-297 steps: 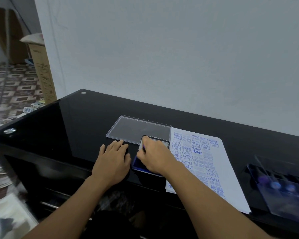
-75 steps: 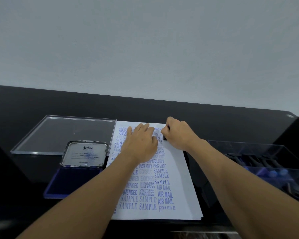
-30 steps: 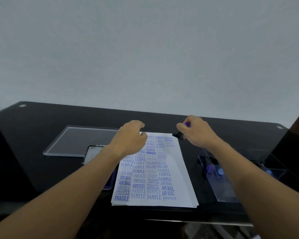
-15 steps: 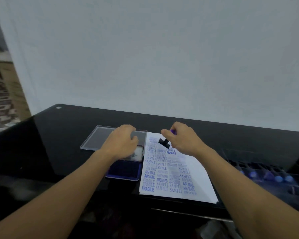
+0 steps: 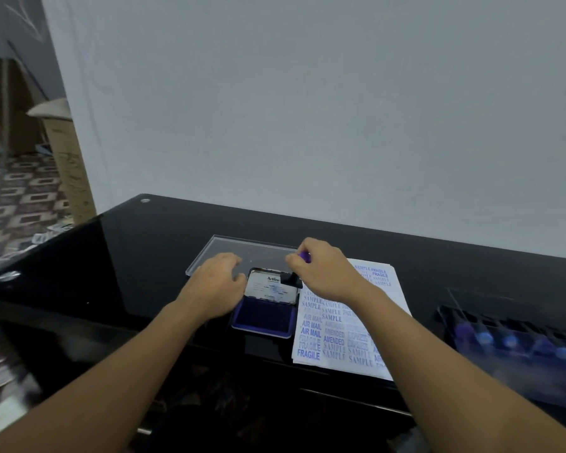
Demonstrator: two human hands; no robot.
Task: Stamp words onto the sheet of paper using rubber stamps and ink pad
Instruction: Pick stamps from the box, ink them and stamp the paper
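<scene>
The ink pad [image 5: 262,318] lies open on the black table, its blue pad facing up and its lid [image 5: 272,291] raised behind it. My right hand [image 5: 324,273] pinches a rubber stamp [image 5: 291,277] with a purple knob and black base, held above the lid's right corner. My left hand [image 5: 218,286] sits at the pad's left side with curled fingers; whether it touches the case I cannot tell. The sheet of paper [image 5: 350,325] lies right of the pad, covered with blue stamped words.
A clear plastic lid [image 5: 229,250] lies flat behind the ink pad. A clear box [image 5: 517,338] of purple-handled stamps stands at the right. The table's front edge runs just below the paper. A cardboard box [image 5: 67,165] stands on the floor at the left.
My right hand has carried the stamp left, off the paper and over the ink pad. My left hand has left the paper and moved to the pad's left side. The view has swung left.
</scene>
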